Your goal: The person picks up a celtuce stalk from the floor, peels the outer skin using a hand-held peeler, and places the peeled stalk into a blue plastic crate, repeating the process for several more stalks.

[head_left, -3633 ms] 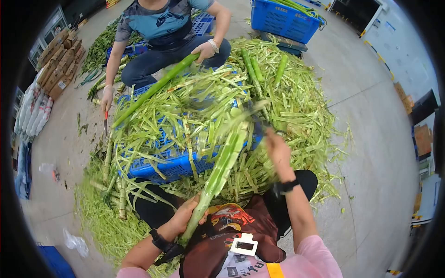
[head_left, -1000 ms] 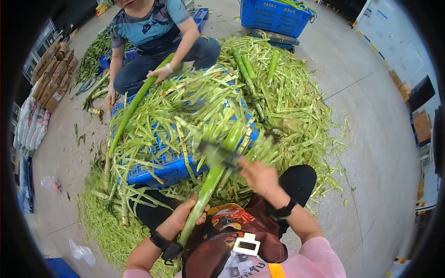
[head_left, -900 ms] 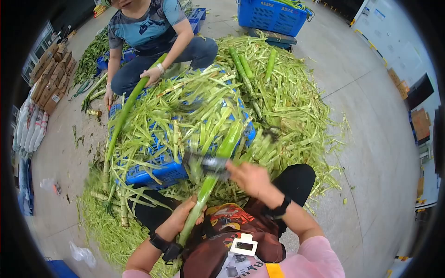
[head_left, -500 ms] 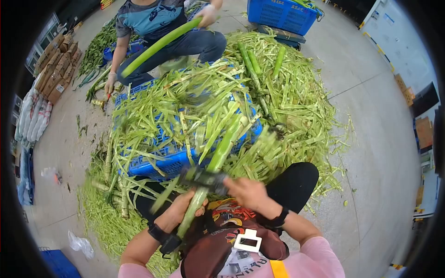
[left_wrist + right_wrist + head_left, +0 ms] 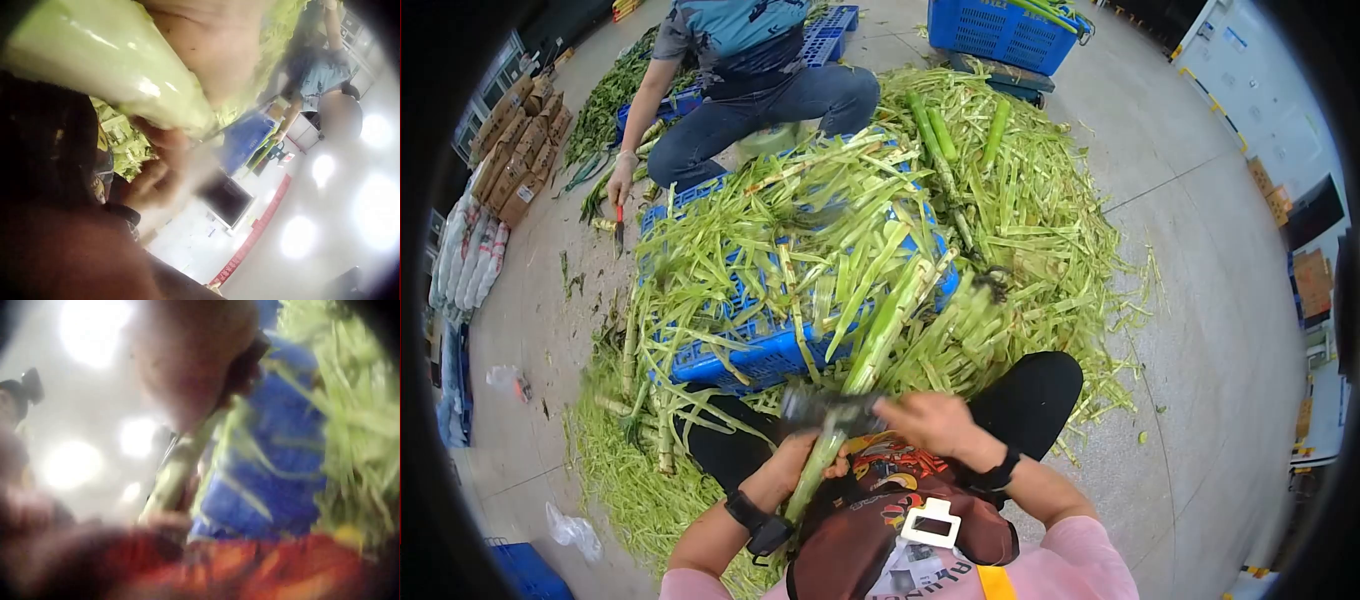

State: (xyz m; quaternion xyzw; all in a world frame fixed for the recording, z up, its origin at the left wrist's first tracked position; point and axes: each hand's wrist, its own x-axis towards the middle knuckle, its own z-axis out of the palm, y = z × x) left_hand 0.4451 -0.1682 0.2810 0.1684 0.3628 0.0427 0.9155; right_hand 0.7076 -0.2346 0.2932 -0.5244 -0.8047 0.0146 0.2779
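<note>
My left hand [image 5: 792, 462] grips the lower end of a thick, pale-green celtuce stalk [image 5: 885, 335], which slants up over the edge of a blue crate [image 5: 770, 362]. In the left wrist view the stalk [image 5: 106, 56] looks smooth and shiny beside my fingers. My right hand [image 5: 935, 428] holds a dark, motion-blurred peeler [image 5: 825, 410] crosswise on the stalk, just above my left hand. Blur fills the right wrist view, where the stalk [image 5: 175, 475] runs below my hand. Green peelings [image 5: 730, 250] cover the crate top.
A large heap of peelings [image 5: 1050, 250] spreads to the right, with several green stalks [image 5: 997, 130] on it. Opposite squats another person [image 5: 745, 60] with a red-handled knife [image 5: 619, 228] in one gloved hand. A blue crate [image 5: 1000, 35] of stalks stands behind.
My right hand has drawn the peeler down the stalk towards my left hand, which keeps its grip. The other person's long green stalk has gone from view.
</note>
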